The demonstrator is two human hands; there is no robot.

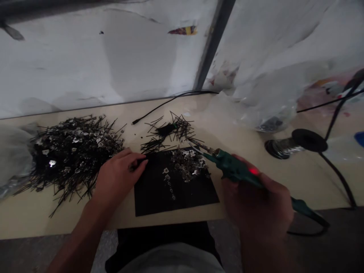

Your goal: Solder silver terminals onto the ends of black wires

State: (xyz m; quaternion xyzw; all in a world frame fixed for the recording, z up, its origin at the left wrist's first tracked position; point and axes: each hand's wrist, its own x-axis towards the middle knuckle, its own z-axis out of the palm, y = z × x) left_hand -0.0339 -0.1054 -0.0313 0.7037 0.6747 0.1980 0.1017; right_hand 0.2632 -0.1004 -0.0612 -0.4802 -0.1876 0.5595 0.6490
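Observation:
My right hand (258,201) is closed around a green soldering tool (239,168) with a lit red light, its tip pointing left over a heap of small metal pieces (189,165). That heap lies on a black sheet (150,201), where a short column of metal pieces (167,177) also sits. At the sheet's upper left corner is my left hand (122,170), thumb and fingers drawn together; what they hold, if anything, is too dark to name. Black wires (166,131) lie loose behind the sheet.
On the left, a large pile of black wires with metal ends (76,148) sits beside a plastic bag (14,155). A solder spool (295,143), another clear bag (256,102) and cables are at the right. A thin cable (167,101) runs near the wall.

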